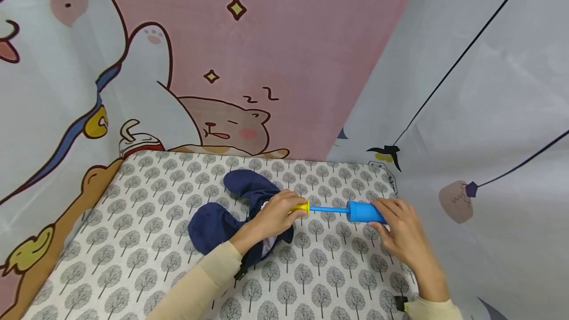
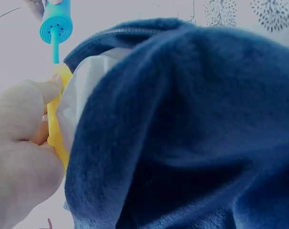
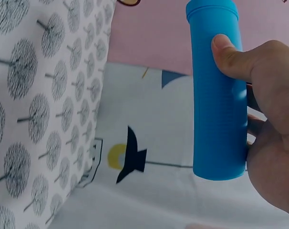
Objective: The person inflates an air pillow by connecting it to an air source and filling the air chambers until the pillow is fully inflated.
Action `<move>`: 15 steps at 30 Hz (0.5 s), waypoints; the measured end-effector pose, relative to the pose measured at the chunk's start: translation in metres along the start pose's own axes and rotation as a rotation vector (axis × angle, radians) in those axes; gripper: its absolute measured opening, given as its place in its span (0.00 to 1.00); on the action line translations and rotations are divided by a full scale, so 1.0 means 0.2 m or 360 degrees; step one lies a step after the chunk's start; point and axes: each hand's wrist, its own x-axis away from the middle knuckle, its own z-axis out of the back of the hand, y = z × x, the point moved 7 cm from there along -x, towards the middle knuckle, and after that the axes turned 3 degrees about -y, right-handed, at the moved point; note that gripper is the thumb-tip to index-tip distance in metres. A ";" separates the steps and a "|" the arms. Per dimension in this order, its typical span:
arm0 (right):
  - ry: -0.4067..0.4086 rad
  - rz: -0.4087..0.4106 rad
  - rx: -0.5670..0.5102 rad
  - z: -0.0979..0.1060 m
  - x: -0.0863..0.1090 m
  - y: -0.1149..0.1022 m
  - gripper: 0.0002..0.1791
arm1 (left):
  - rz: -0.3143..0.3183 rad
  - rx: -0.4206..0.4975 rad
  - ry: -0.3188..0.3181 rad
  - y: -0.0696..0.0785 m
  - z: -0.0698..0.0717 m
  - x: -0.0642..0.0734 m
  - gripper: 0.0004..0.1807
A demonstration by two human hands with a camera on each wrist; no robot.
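Note:
A hand pump is held level between my two hands in the head view. Its ribbed blue barrel (image 3: 218,105) is gripped by my right hand (image 1: 402,226), thumb along the side. A thin blue rod (image 1: 329,209) extends from the barrel to a yellow end piece (image 2: 54,119), which my left hand (image 1: 275,214) pinches. Behind that hand lies a navy plush article (image 1: 211,226) with two rounded lobes, resembling a neck pillow. White inner material (image 2: 82,81) shows at its zipped opening, right beside the yellow piece. My left hand and forearm hide part of the plush.
The plush rests on a tabletop (image 1: 146,206) covered with tree-print cloth. A pink cartoon curtain (image 1: 302,63) hangs behind the far edge, and a pale curtain (image 1: 502,78) hangs at the right. A small black object (image 1: 400,303) is by my right wrist.

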 end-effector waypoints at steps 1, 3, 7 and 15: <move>-0.0011 0.0006 0.0005 -0.01 -0.01 -0.01 0.32 | -0.0023 0.0010 0.0018 -0.01 -0.01 0.00 0.13; -0.0037 0.0020 0.0022 -0.02 -0.02 -0.03 0.26 | -0.0056 0.0031 0.0043 -0.02 -0.01 0.00 0.13; -0.0067 0.0040 0.0058 -0.05 -0.05 -0.08 0.34 | -0.0080 0.0026 0.0062 -0.04 -0.04 0.00 0.14; -0.0076 0.0081 0.0034 -0.11 -0.08 -0.16 0.32 | -0.0032 0.0010 0.0034 -0.02 -0.04 0.00 0.14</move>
